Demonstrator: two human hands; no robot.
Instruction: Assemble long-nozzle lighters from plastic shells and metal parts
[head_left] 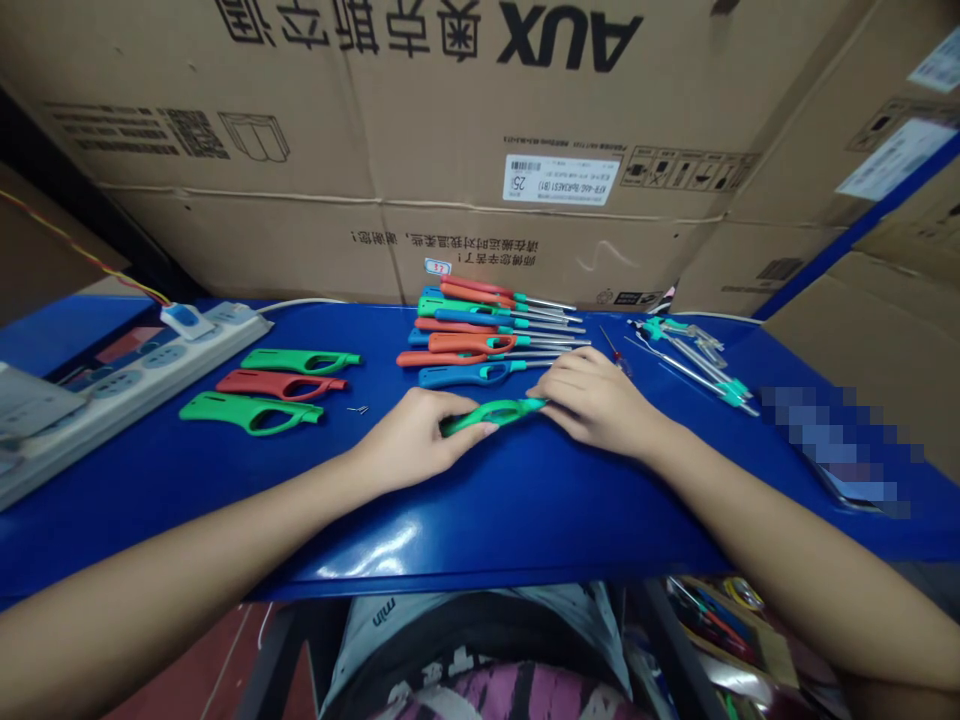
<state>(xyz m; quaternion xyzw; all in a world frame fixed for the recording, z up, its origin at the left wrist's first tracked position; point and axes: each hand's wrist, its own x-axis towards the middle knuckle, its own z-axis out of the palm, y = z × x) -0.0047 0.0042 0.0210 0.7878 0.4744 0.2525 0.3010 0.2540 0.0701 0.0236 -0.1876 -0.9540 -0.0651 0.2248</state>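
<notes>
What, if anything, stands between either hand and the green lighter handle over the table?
Nothing visible. The left hand already holds the rear of the green lighter handle, and the right hand is at its front tip, partly hidden by the fingers. The lighters with metal tubes lie beyond, not between.

The glossy blue surface (465,520) bears a power strip (124,385) by its left edge, three casings (255,383) nearby, lighters (465,343) near the back edge, metal rods (694,362) and a pixelated object (840,450) toward the right.
</notes>
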